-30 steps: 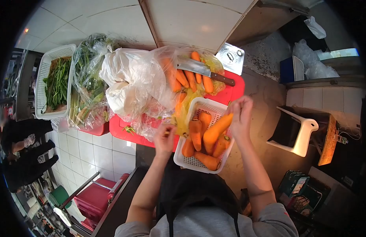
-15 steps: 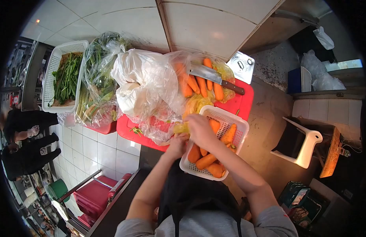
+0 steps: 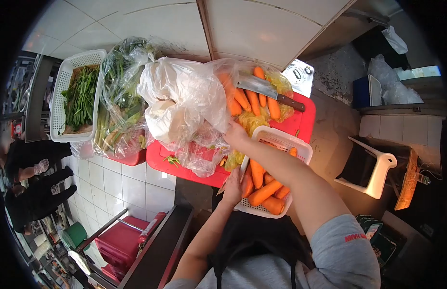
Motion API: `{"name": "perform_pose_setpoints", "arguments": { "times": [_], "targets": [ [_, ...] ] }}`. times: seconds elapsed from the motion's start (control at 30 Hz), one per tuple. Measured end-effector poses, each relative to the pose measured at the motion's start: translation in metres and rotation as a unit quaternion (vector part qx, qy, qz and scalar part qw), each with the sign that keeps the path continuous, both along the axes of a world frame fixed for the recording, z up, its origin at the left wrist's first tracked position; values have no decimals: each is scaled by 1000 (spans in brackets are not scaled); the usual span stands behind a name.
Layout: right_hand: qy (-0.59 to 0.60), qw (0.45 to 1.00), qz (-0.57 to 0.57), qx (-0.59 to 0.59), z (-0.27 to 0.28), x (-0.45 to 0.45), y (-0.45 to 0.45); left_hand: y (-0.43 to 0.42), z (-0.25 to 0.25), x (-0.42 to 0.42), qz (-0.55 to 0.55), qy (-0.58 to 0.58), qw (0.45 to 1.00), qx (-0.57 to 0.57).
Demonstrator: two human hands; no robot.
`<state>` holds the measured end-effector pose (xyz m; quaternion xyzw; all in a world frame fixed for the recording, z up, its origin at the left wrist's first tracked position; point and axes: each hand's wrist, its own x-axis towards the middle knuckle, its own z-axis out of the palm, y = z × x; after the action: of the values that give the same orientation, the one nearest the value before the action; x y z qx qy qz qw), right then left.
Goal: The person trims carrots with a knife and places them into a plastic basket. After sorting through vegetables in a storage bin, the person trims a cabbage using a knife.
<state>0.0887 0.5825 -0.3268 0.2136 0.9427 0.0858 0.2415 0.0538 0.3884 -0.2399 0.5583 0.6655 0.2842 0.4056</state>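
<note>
Since the earlier frame, the right hand (image 3: 237, 137) has gone away from the left hand and up to the edge of the white bag (image 3: 182, 98), and the left hand (image 3: 232, 189) has slid down beside the basket (image 3: 303, 151). The right hand's fingers are hidden by the plastic, so nobody can tell how open it is or if it has hold of anything. The left hand's fingers are a bit bent against the basket's side; whether they grip it is hard to tell. The carrots (image 3: 265, 194) lie in a pile in the basket, under the right arm. The basket seems to stick out past the red bench (image 3: 307, 120), so a bump from that arm could tip it and spill them. The big knife (image 3: 258, 86) just lies on the bagged carrots (image 3: 274, 110). A hard tug on the plastic could make it slide and fall.
</note>
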Motion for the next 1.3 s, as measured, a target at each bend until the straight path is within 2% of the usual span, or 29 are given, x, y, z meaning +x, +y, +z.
{"name": "perform_pose_setpoints", "arguments": {
  "times": [0.07,0.1,0.17,0.23,0.3,0.43,0.53,0.57,0.6,0.67,0.7,0.73,0.8,0.83,0.87,0.9,0.93,0.97,1.03,1.07,1.13,1.2,1.3],
  "targets": [
    [79,995,-20,-62,5,8,3,-8,-17,1,5,-35,999,-17],
    [108,985,-44,-125,57,10,10,-9,-23,0,6,-47,999,6],
    [173,955,-107,-216,126,17,17,-23,-80,10,79,-194,977,-25],
    [251,914,-177,-266,159,23,22,-17,-67,7,62,-187,979,-48],
    [330,854,-228,-330,177,41,25,0,-3,0,9,-61,997,-40],
    [529,710,-286,-366,209,86,7,-5,-22,-1,5,-76,996,-54],
    [515,637,-379,-430,233,121,-21,0,-9,-3,-12,-94,992,-79],
    [501,605,-408,-466,233,133,-31,-2,-20,-5,-32,-93,994,-40],
    [485,571,-434,-500,227,142,-43,-5,-27,-10,-18,-186,979,-82],
    [444,613,-450,-474,202,150,-69,-5,-35,-18,8,-368,915,-164],
    [422,633,-458,-460,187,153,-80,2,-16,-20,58,-421,871,-246],
    [299,697,-484,-436,175,150,-86,5,-8,-25,75,-386,880,-264],
    [316,753,-457,-353,162,145,-87,8,-3,-39,107,-316,895,-295],
    [357,724,-468,-360,161,148,-72,3,-28,-47,49,-258,943,-202],
    [395,692,-479,-369,179,148,-46,15,-9,-47,-2,-101,967,-234],
    [431,657,-489,-378,187,149,-22,35,36,-45,-53,59,962,-261],
    [459,699,-470,-282,175,154,-2,52,72,-43,-104,217,929,-282],
    [482,734,-444,-181,158,162,18,63,88,-40,-59,248,939,-230],
    [354,808,-464,-79,129,174,56,100,122,-28,0,219,973,-71],
    [318,826,-463,-46,117,178,62,122,132,-22,32,202,979,11],
    [243,854,-459,22,98,184,76,167,137,-14,-28,120,986,116],
    [207,850,-484,-9,88,186,89,206,109,-22,-177,210,938,211],
    [149,849,-503,-61,88,188,100,232,45,-69,-81,444,870,197]
  ]
}}
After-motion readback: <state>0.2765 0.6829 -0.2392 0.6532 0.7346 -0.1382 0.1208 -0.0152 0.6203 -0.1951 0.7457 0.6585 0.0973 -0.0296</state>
